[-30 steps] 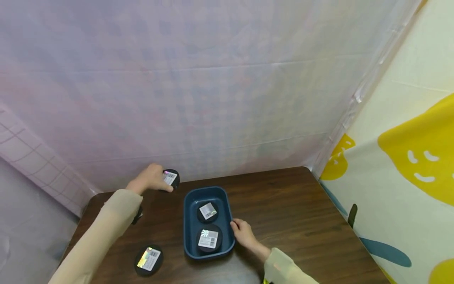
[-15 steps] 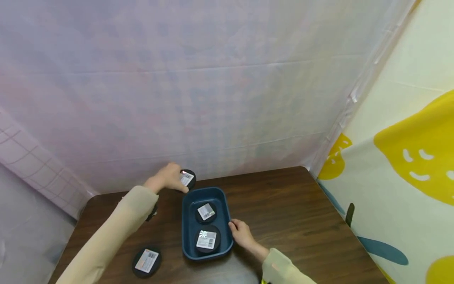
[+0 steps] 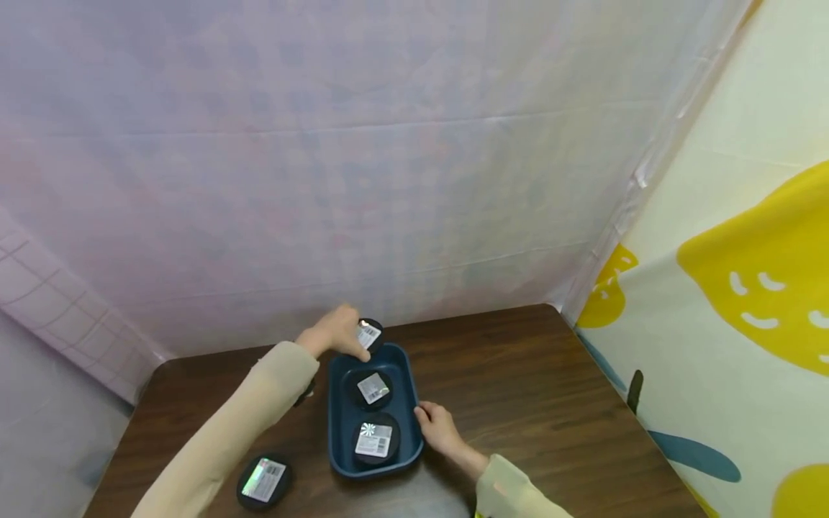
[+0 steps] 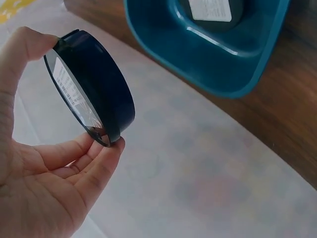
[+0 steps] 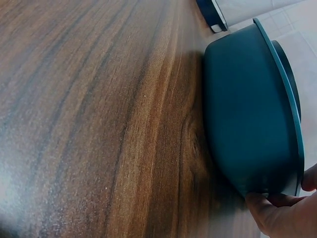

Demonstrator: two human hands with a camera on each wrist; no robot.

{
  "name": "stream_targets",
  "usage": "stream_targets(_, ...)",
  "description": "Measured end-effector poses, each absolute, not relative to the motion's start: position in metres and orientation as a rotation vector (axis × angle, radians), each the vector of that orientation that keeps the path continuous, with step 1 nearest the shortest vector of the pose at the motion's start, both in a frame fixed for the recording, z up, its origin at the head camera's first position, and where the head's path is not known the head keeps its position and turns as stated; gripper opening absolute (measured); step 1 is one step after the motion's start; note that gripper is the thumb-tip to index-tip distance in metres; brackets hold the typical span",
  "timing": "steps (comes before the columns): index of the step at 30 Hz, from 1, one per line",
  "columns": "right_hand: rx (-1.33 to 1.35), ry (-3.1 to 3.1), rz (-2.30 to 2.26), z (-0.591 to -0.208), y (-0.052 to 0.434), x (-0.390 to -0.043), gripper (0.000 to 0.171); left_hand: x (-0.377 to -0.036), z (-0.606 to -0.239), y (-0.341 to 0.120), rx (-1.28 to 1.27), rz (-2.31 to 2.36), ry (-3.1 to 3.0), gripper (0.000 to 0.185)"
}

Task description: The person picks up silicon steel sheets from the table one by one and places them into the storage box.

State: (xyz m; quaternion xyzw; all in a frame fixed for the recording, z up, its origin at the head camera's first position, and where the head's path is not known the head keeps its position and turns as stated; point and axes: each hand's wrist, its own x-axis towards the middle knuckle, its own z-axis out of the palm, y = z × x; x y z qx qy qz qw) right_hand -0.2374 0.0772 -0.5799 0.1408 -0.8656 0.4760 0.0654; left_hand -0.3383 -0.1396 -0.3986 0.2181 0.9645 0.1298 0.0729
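My left hand (image 3: 337, 337) pinches a round black tin (image 3: 370, 334) with a barcode label, held in the air over the far end of a blue tray (image 3: 335, 432). In the left wrist view the tin (image 4: 94, 89) sits on edge between thumb and fingers (image 4: 74, 158), with the tray's rim (image 4: 218, 74) below it. Two more labelled black tins (image 3: 370, 388) (image 3: 375, 439) lie inside the tray. My right hand (image 3: 435, 426) holds the tray's right side; in the right wrist view its fingertips (image 5: 277, 213) touch the tray's wall (image 5: 242, 119).
Another black tin (image 3: 262, 480) lies on the dark wooden table (image 3: 531, 403) at the front left. A dark object (image 3: 304, 392) shows partly behind my left sleeve. A pale sheet hangs behind the table, and a yellow-patterned cloth (image 3: 732, 309) borders it on the right.
My left hand has carried the tin rightward from the table's back left to over the tray's far end. The right hand has stayed on the tray's side.
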Motion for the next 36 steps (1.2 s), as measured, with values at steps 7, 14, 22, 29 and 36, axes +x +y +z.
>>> stream_targets(7, 0.396, -2.615, 1.445, -0.582, 0.078, -0.236, 0.022, -0.335, -0.415, -0.129, 0.711, 0.301, 2.902, 0.048)
stream_targets(14, 0.384, -2.621, 1.450, -0.580, 0.077, -0.234, 0.022, -0.331, -0.426, -0.122, 0.697, 0.281, 2.899, 0.050)
stream_targets(22, 0.374, -2.621, 1.463, -0.581, 0.076, -0.231, 0.023, -0.327, -0.447, -0.119, 0.727, 0.314, 2.887, 0.045)
stream_targets(29, 0.369, -2.614, 1.452, -0.580, 0.075, -0.231, 0.023, -0.328, -0.462, -0.119, 0.696, 0.282, 2.870, 0.046)
stream_targets(36, 0.379, -2.621, 1.465, -0.581, 0.073, -0.229, 0.023, -0.327, -0.475, -0.126, 0.673, 0.288, 2.881, 0.048)
